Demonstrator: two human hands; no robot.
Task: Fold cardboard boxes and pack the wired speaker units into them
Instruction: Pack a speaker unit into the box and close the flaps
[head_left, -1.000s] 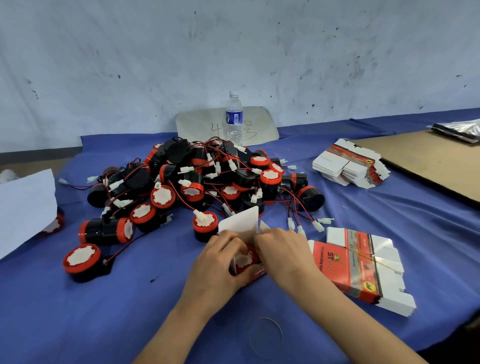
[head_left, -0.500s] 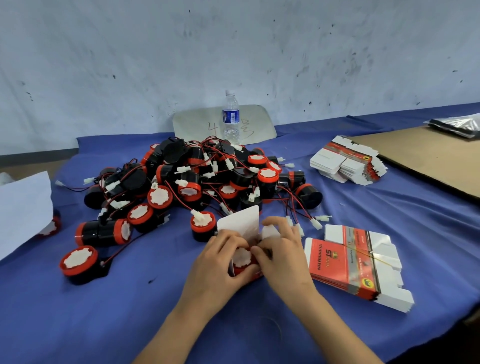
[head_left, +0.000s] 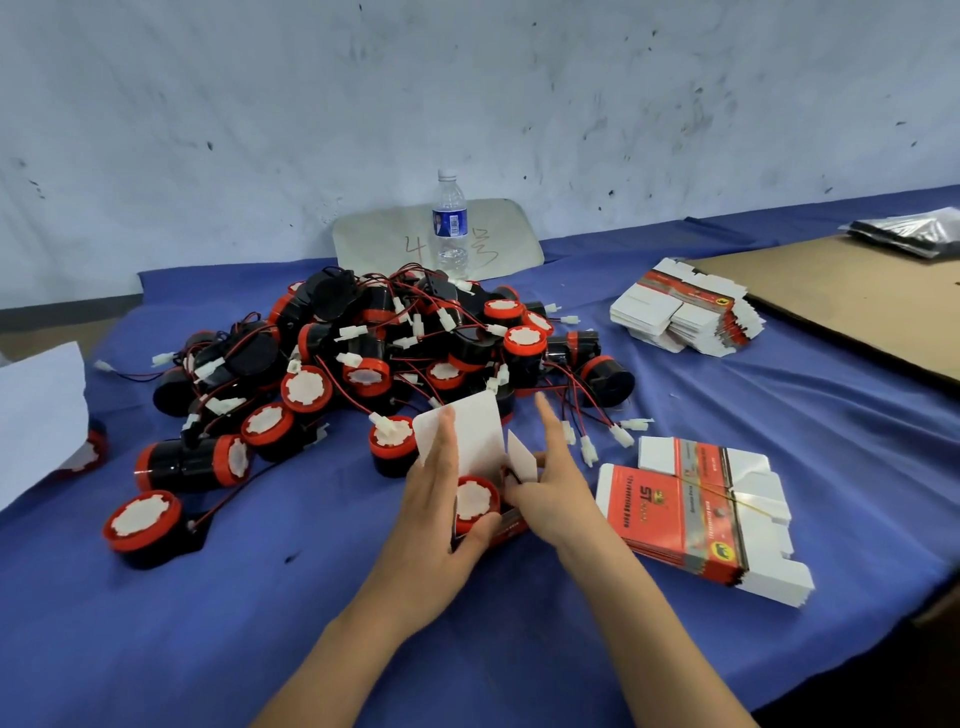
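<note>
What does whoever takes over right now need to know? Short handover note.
Left hand: grips the box from its left side, fingers up along the raised top flap.
Right hand: at the box's side flap, index finger straight; whether it pinches is unclear.
Things: one speaker unit sits in the box. Pile of speaker units behind it. Banded stack of flat boxes to the right, second stack farther back.
Done: this box folded, unit in.
Left: close the flaps, then pack the pile.

A handwritten "4" stood on the grey board behind the bottle. The letters "ST" showed on the nearest stack of flat red boxes. The smaller print was unreadable.
</note>
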